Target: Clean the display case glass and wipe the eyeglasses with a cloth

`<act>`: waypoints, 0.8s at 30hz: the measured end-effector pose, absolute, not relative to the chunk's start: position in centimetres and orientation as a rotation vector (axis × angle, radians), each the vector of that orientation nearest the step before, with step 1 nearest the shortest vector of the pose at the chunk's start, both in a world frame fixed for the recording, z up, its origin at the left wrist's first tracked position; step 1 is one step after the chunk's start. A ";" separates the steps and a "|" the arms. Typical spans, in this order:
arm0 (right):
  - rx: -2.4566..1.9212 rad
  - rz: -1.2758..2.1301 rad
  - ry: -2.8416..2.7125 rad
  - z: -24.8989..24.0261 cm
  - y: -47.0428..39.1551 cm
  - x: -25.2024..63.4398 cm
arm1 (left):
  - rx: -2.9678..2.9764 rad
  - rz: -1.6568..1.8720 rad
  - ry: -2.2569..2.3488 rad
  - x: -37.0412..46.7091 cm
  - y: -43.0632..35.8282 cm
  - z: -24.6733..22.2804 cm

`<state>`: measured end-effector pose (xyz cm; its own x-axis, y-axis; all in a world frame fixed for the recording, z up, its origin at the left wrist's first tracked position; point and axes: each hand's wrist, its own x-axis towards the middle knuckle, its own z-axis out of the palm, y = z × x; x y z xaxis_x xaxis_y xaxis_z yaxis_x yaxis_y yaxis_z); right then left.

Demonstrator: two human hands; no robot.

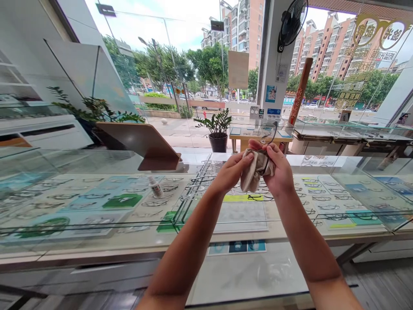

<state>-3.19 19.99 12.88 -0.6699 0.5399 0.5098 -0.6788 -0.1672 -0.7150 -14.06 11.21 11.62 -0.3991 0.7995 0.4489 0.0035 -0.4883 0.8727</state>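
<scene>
Both my hands are raised above a glass display counter (pixel 97 241). My left hand (pixel 232 171) pinches a beige cleaning cloth (pixel 254 174) that hangs between the hands. My right hand (pixel 280 170) grips a pair of dark-framed glasses (pixel 270 132), whose lens and thin frame stick up above my fingers. The cloth is wrapped around the lower part of the glasses, hiding it.
The counter holds several rows of spectacle frames under glass. A small spray bottle (pixel 155 186) and a tilted brown mirror stand (pixel 145 144) sit on it to the left. Potted plants (pixel 218 129), a wall fan (pixel 292 21) and shop windows lie beyond.
</scene>
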 end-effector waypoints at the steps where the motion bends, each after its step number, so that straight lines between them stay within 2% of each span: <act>1: 0.176 1.913 -1.282 13.0 20.1 -3.0 | 1.228 1.964 1.142 -14.4 11.2 11.6; 11: 0.019 1.872 -1.616 12.8 21.1 -2.8 | 0.945 2.305 1.184 -16.7 10.8 11.9; 24: -0.088 1.984 -1.596 12.2 20.5 -3.5 | 1.259 2.054 1.129 -16.6 9.5 12.4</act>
